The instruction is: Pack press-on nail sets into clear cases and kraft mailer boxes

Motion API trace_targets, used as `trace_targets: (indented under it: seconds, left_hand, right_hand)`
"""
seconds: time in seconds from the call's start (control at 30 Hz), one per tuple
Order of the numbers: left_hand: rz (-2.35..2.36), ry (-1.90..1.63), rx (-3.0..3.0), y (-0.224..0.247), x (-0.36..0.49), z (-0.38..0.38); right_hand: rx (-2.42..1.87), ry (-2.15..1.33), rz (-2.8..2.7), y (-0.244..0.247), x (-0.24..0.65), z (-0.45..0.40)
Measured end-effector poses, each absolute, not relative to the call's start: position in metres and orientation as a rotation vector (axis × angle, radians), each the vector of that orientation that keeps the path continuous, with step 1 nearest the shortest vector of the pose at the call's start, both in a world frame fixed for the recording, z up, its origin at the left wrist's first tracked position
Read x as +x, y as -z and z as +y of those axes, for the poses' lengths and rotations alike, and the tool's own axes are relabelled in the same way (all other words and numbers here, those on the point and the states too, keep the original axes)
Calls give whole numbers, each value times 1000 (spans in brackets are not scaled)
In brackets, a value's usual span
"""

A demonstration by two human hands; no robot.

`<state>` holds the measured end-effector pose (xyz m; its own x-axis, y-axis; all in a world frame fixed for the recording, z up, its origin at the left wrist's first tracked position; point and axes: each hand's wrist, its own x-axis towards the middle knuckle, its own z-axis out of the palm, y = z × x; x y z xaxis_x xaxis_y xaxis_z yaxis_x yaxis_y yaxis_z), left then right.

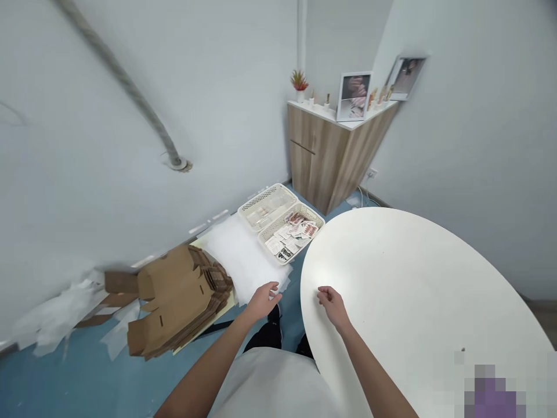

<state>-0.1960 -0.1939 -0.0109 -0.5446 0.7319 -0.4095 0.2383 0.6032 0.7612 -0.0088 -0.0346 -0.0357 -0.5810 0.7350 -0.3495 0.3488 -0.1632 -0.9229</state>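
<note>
My left hand (264, 301) hangs in front of my body, beside the table's left edge. Its fingers are slightly bent and apart from the thumb, holding nothing. Over the rim of the white round table (404, 278) is my right hand (333, 305), its fingers loosely curled in with nothing visible in them. Whether it touches the tabletop I cannot tell. Nearest to my left hand is a stack of white sheets (243, 255). Beyond it stand two white plastic baskets: one (260, 238) holds printed cards, the other (240, 210) clear packets.
Flat brown cardboard boxes (174, 296) are stacked at the left, with crumpled white wrapping (56, 319) beside them. A wood-grain corner cabinet (322, 157) carries a picture frame (354, 96) and a small plant (299, 84). A pixelated purple patch (491, 395) covers the lower right.
</note>
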Motion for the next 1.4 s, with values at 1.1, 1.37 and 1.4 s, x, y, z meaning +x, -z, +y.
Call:
trace_targets:
  seconds: [1.1, 1.37, 1.4]
  left_hand:
    - [1683, -979, 676, 96, -342, -25]
    - [1680, -1040, 524, 108, -340, -20]
    - [1688, -1038, 520, 107, -341, -21]
  right_hand:
    - [-1592, -1327, -2059, 79, -232, 24]
    - [-1638, -1331, -1881, 89, -237, 26]
    - [-1654, -1357, -1845, 89, -237, 25]
